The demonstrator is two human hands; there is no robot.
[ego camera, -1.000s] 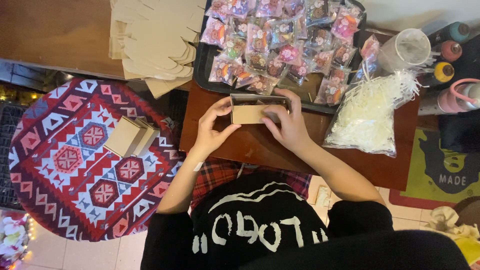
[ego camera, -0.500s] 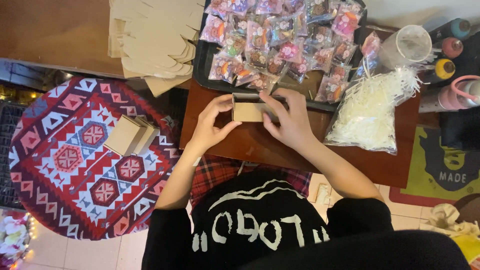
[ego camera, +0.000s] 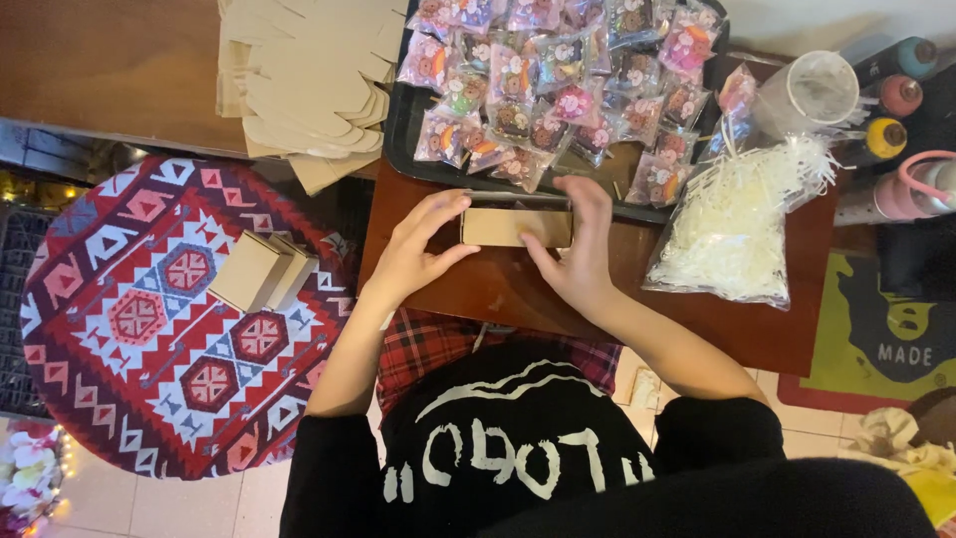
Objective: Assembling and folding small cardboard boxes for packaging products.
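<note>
A small brown cardboard box point(ego camera: 515, 227) stands on the dark wooden table point(ego camera: 777, 334) in front of me. My left hand point(ego camera: 413, 249) grips its left end with fingers and thumb. My right hand point(ego camera: 580, 249) holds its right end, fingers curled over the top edge. Just beyond the box lies a black tray point(ego camera: 403, 130) heaped with several small clear packets of colourful sweets point(ego camera: 538, 90).
A stack of flat brown box blanks point(ego camera: 304, 75) lies at the far left of the table. A clear bag of white shredded paper point(ego camera: 737, 224) sits to the right, beside a clear cup point(ego camera: 812, 95) and bottles. Finished boxes point(ego camera: 254, 271) rest on a patterned round stool point(ego camera: 149, 319).
Both hands have stayed on the box; the fingers have shifted slightly along its ends. The box sits in about the same spot.
</note>
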